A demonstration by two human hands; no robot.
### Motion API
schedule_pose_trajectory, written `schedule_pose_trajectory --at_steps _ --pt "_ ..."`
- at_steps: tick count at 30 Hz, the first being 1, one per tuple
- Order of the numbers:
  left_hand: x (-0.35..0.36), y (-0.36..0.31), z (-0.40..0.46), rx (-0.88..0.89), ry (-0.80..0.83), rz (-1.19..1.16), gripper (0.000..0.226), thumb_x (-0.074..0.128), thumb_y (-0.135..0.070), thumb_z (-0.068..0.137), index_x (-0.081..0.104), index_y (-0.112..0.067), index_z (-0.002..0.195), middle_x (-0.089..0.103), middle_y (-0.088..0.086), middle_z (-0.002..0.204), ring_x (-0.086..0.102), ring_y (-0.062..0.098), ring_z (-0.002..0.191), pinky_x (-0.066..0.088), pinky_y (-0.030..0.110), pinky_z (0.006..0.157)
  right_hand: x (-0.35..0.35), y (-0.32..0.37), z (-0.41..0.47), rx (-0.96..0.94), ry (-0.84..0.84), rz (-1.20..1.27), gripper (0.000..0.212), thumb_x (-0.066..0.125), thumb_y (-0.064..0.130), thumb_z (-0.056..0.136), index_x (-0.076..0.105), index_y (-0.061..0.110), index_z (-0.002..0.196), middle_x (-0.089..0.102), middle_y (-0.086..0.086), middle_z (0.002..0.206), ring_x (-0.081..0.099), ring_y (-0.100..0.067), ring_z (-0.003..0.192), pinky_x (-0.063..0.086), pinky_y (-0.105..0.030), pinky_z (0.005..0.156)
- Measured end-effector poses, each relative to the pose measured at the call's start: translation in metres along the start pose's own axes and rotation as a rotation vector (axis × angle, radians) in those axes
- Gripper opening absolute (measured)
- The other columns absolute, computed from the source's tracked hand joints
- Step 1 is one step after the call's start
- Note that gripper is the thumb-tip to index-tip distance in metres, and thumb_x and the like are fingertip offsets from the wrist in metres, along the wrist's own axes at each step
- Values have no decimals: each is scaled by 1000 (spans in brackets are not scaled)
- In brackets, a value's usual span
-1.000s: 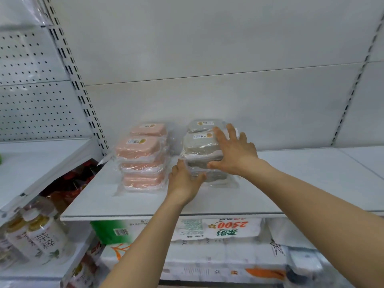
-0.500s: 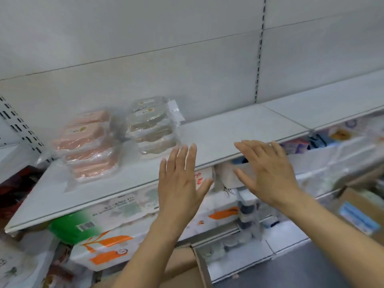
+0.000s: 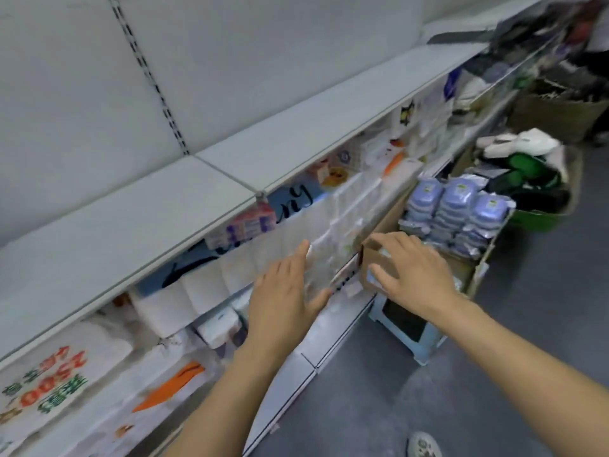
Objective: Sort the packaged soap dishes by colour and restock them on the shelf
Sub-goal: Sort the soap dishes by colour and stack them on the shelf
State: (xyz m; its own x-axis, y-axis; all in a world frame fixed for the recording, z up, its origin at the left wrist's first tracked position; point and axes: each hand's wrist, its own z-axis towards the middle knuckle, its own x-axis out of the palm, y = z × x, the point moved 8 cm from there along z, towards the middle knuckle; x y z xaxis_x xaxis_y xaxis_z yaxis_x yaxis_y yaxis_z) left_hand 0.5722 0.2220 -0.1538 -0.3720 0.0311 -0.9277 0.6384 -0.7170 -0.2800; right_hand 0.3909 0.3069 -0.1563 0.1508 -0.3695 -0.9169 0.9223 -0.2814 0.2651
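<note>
A single head-worn view looks down and rightward along the shelf (image 3: 296,127). It sits close above that shelf, tilted, with the floor (image 3: 494,324) below it.

Matt grey shelf (image 3: 158,206); brown cardboard box (image 3: 474,272); glossy plastic-wrapped soap dishes (image 3: 458,206).

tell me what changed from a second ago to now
Both hands let go of the grey soap dish stack on the shelf and swung right: the left hand and right hand now reach toward the cardboard box of lilac soap dishes. Both hands stay open, holding nothing.
</note>
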Motion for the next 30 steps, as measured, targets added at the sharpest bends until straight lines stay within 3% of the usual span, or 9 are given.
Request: schedule_pose_trajectory --at_steps 3,7,11,15,19,23,26,28,30 --pt "66 -37 55 -34 78 -133 76 54 -56 92 19 -29 154 48 -7 144 45 18 129 41 37 101 18 -98 25 144 121 29 48 52 38 95 43 26 140 48 3 137 47 -22 122 41 -37 91" --pt "150 -77 114 -126 202 -329 65 61 -46 90 33 -34 148 53 -14 135 48 11 125 41 28 91 50 -216 46 327 298 73 49 51 42 95 40 30 141 46 4 139 46 -20 127 43 -37 92" --pt "228 -87 162 -230 308 -410 54 60 -45 82 46 -36 134 58 -13 124 53 11 117 49 36 92 107 -298 64 499 481 187 50 58 40 91 46 25 137 54 1 135 52 -19 122 45 -35 96" --pt "296 -82 201 -264 404 -388 56 56 -51 80 52 -29 131 61 -9 125 55 12 117 50 39 91 173 -347 70 697 602 331 53 63 35 89 49 16 137 58 -4 133 55 -23 119 44 -30 94" --pt "354 -76 243 -250 494 -307 59 63 -43 87 49 -21 139 55 0 133 50 20 124 44 36 98 230 -370 73 923 631 489 52 67 35 89 49 12 132 60 -7 121 59 -26 99 48 -31 75" --pt "415 -69 281 -218 584 -224 66 61 -42 84 40 -18 143 50 7 132 46 27 125 41 38 98 283 -385 75 1114 649 536 60 72 44 83 56 7 127 61 -11 128 58 -31 114 48 -37 95" --pt "467 -58 292 -231 727 -70 85 64 -41 89 15 -13 153 36 14 145 38 33 131 35 41 105 319 -394 77 1246 691 550 105 73 57 76 20 7 152 40 -17 149 46 -33 130 42 -37 104" --pt "493 -52 293 -235 809 32 97 66 -45 88 4 -13 155 34 15 146 39 35 131 40 44 101 335 -394 80 1293 683 561 124 73 61 74 -8 11 153 18 -22 157 34 -37 138 36 -38 109" --pt "508 -50 296 -220 836 106 101 65 -50 87 -1 -14 155 38 14 142 44 34 127 44 45 95 345 -390 83 1277 675 487 126 71 67 70 -10 16 152 10 -24 158 28 -40 140 32 -42 111"
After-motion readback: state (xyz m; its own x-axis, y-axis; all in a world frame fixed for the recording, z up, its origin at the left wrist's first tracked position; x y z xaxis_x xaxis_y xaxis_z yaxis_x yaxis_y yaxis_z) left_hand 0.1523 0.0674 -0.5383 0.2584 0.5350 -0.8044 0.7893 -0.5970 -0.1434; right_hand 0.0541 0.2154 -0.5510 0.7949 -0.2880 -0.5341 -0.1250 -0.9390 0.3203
